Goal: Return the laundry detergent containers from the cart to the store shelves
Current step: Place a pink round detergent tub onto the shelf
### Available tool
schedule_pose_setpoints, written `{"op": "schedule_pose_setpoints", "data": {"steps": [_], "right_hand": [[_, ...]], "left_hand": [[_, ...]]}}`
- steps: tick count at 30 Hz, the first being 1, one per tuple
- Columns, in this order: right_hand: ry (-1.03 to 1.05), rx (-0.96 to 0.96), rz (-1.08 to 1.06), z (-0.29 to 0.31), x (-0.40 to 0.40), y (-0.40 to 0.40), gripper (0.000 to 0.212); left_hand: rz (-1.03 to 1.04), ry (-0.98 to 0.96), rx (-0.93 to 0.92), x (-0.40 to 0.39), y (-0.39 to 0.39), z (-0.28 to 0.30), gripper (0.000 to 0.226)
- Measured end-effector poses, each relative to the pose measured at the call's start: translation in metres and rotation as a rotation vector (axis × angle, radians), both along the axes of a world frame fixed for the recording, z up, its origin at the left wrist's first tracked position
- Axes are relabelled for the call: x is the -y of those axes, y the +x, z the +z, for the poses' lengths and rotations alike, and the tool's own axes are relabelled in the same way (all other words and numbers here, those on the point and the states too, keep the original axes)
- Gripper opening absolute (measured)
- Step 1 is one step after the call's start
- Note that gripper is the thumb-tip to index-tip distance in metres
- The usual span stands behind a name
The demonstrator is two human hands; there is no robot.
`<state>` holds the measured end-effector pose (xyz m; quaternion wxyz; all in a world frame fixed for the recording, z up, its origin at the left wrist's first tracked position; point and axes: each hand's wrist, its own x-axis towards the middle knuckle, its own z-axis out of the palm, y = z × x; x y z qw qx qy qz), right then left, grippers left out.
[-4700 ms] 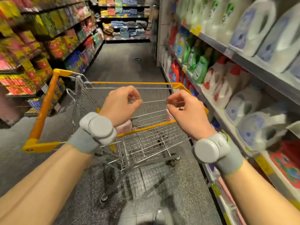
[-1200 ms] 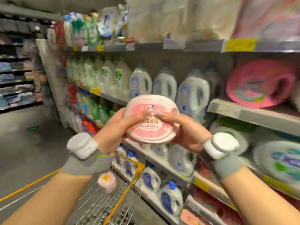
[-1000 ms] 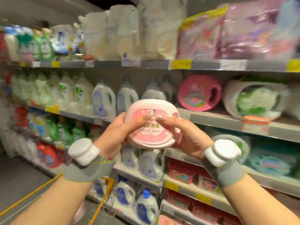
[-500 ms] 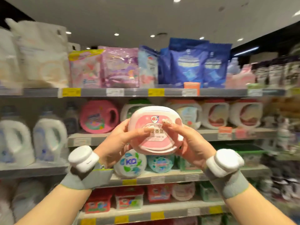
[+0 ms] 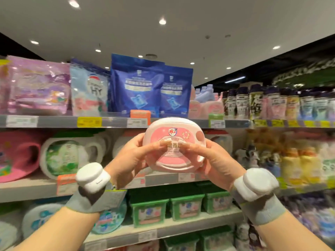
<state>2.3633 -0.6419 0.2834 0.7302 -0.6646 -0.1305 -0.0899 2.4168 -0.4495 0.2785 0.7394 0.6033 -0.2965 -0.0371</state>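
Three shelves (image 5: 108, 122) of detergent fill the view where the cart did seconds ago. Both hands, left hand (image 5: 130, 160) and right hand (image 5: 215, 163), grip the pink tub (image 5: 175, 144) before the middle shelf's front edge; next, a matching gap must be found.

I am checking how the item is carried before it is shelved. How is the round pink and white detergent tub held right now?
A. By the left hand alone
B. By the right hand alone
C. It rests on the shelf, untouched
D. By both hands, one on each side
D: the left hand and right hand grip opposite sides of the round pink and white detergent tub, raised in front of the shelves.
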Motion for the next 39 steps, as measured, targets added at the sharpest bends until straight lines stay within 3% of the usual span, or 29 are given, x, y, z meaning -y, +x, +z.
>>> {"op": "schedule_pose_setpoints", "data": {"steps": [4,8,14,22,30,39], "right_hand": [[0.048,0.034,-0.041,0.016,0.057,0.028,0.064],[0.009,0.121,-0.029,0.037,0.101,0.058,0.045],[-0.059,0.215,-0.15,0.083,0.162,0.127,0.069],[-0.094,0.276,-0.137,0.137,0.23,0.209,0.062],[-0.235,0.237,-0.009,0.152,0.279,0.296,0.042],[-0.339,0.138,0.1,0.142,0.298,0.36,0.065]], "left_hand": [[-0.008,0.028,0.046,0.058,0.03,0.019,0.056],[0.005,0.072,0.14,0.101,0.069,0.045,0.062],[0.071,0.142,0.314,0.161,0.137,0.099,0.053],[0.158,0.199,0.414,0.223,0.218,0.162,0.047],[0.259,0.335,0.491,0.254,0.269,0.169,0.075],[0.465,0.614,0.503,0.268,0.302,0.164,0.071]]}}
